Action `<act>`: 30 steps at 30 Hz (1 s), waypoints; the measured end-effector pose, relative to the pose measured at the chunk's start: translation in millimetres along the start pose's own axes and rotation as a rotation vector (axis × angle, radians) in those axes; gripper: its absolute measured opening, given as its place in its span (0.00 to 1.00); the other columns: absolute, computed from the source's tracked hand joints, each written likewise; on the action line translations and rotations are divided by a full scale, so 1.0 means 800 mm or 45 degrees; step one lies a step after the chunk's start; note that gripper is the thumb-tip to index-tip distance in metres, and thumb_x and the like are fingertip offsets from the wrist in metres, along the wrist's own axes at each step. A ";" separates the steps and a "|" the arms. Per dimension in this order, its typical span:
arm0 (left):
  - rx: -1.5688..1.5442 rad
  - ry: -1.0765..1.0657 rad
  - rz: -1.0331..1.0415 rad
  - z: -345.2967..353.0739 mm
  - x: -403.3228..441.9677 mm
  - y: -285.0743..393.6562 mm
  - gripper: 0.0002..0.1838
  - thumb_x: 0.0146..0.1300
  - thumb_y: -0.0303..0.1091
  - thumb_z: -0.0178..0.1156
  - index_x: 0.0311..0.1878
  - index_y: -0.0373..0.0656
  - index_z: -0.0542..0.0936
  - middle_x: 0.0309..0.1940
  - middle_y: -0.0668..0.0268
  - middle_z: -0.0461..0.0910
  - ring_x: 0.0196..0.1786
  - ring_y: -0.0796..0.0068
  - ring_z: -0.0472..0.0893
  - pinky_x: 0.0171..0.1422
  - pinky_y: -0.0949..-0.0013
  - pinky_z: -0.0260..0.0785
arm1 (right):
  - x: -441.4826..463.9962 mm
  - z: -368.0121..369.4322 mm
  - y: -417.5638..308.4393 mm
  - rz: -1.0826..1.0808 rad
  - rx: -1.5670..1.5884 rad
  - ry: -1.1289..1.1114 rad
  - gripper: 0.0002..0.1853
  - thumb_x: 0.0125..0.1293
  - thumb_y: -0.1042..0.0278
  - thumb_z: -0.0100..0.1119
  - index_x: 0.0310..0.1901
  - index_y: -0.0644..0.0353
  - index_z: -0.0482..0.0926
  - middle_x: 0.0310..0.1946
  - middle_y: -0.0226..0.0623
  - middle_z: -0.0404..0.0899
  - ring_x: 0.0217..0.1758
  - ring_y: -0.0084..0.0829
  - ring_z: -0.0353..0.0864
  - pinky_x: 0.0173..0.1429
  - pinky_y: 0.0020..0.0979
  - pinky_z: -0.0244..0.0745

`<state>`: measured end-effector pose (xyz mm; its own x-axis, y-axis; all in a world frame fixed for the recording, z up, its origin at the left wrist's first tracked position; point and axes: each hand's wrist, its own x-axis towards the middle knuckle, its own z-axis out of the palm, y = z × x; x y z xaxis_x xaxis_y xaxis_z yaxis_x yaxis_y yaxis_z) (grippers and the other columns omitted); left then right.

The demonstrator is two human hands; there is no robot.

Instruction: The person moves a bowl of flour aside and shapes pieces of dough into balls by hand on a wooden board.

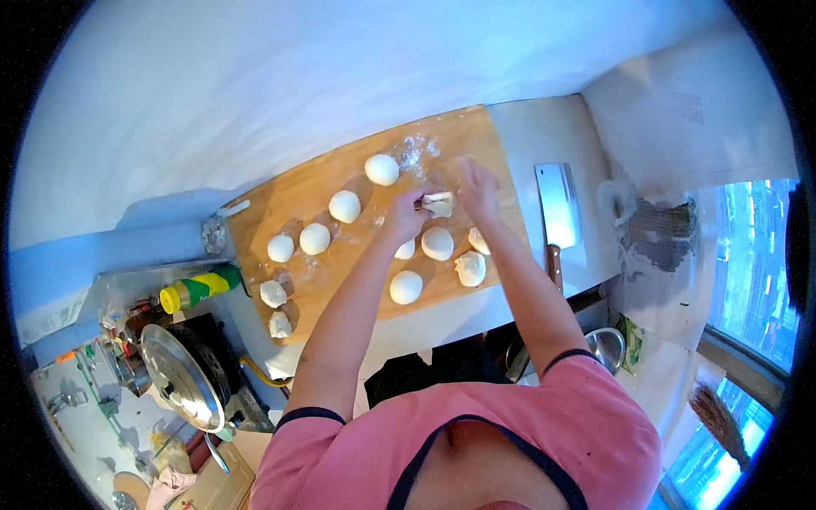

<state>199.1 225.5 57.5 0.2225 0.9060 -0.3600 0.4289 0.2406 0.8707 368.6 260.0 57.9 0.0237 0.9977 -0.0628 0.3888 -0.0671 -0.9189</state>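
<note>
The wooden board (pixel 340 276) has a cleaver (pixel 557 208) just off its right edge. Over the board's right half, the right hand (pixel 478 191) looks loosely curled, though blurred; the left hand (pixel 405 214) pinches a dough piece (pixel 439 204). Dough balls (pixel 382 169) dot the board.

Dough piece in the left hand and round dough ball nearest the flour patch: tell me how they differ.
The dough piece looks uneven and folded, while the dough ball is smooth and round. The dough piece is in the grip of the left hand; the dough ball sits untouched on the wooden board beside the flour patch. Both are pale dough.
</note>
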 end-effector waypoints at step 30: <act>-0.276 0.211 0.021 0.033 0.000 -0.010 0.12 0.55 0.26 0.58 0.43 0.36 0.74 0.39 0.47 0.79 0.44 0.51 0.80 0.45 0.56 0.72 | 0.003 0.065 0.023 0.064 -0.097 0.089 0.24 0.70 0.49 0.44 0.30 0.64 0.78 0.24 0.50 0.77 0.27 0.50 0.76 0.35 0.43 0.69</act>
<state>218.5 214.2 41.8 0.0741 0.9508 -0.3009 0.2247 0.2780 0.9339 327.9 260.7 20.8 0.1079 0.9910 -0.0787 0.4542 -0.1196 -0.8828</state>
